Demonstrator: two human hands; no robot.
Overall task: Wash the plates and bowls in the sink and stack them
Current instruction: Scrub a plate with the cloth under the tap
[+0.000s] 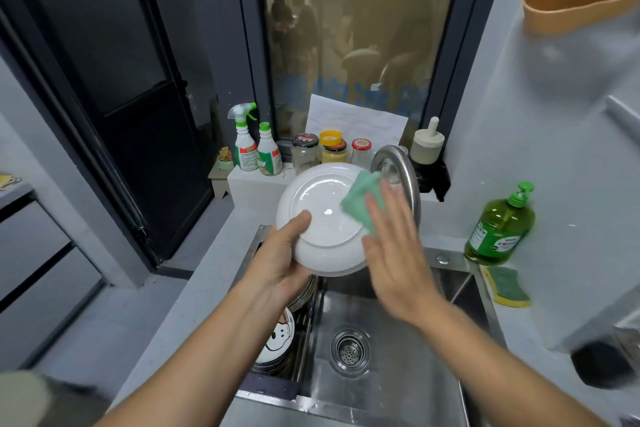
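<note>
I hold a white plate (323, 218) tilted up over the steel sink (388, 333), its underside facing me. My left hand (277, 260) grips its lower left rim, thumb across the back. With straight fingers my right hand (391, 236) presses a green cloth (363, 199) flat against the plate's right side; the hand is motion-blurred. More dishes (277, 340), one with a cartoon print, stand stacked in the sink's left compartment, partly hidden by my left arm.
The curved tap (403, 177) arches just behind the plate. Spray bottles (256, 149) and jars (332, 149) line the back ledge. A green dish soap bottle (498, 229) and a yellow-green sponge (507, 288) sit on the counter right of the sink.
</note>
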